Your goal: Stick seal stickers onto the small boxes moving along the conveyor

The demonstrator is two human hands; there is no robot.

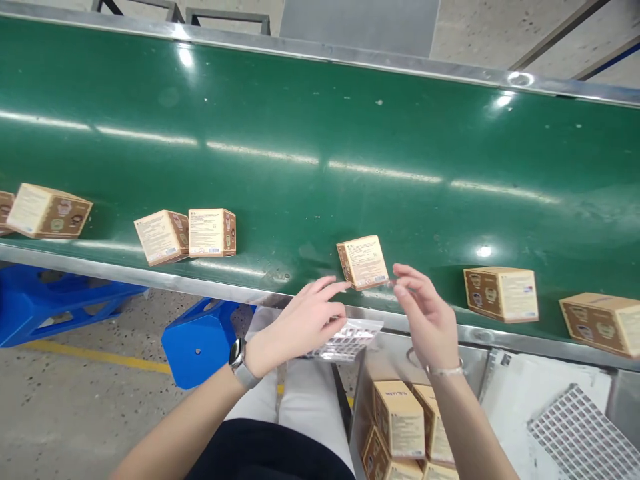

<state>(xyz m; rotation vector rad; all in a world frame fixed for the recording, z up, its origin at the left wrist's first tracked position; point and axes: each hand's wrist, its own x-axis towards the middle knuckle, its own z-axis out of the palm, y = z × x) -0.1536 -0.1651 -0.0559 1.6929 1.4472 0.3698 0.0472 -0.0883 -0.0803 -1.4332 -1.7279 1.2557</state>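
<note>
A small tan box [363, 261] sits on the green conveyor belt [320, 133] near its front rail. My left hand [305, 323] touches the box's lower left corner with its fingertips, and its lower fingers are curled round a clear packet of small pieces [347, 340]. My right hand [425, 313] hovers just right of the box, fingers loosely bent and apart, nothing seen in them. A watch is on my left wrist, a thin bracelet on my right.
More tan boxes ride the belt: three at the left [47, 212] [163, 237] [213, 232], two at the right [501, 293] [600, 323]. Several boxes [400, 417] stand in a tray below. A gridded sheet [580, 433] lies at the lower right. Blue supports [200, 340] stand on the floor.
</note>
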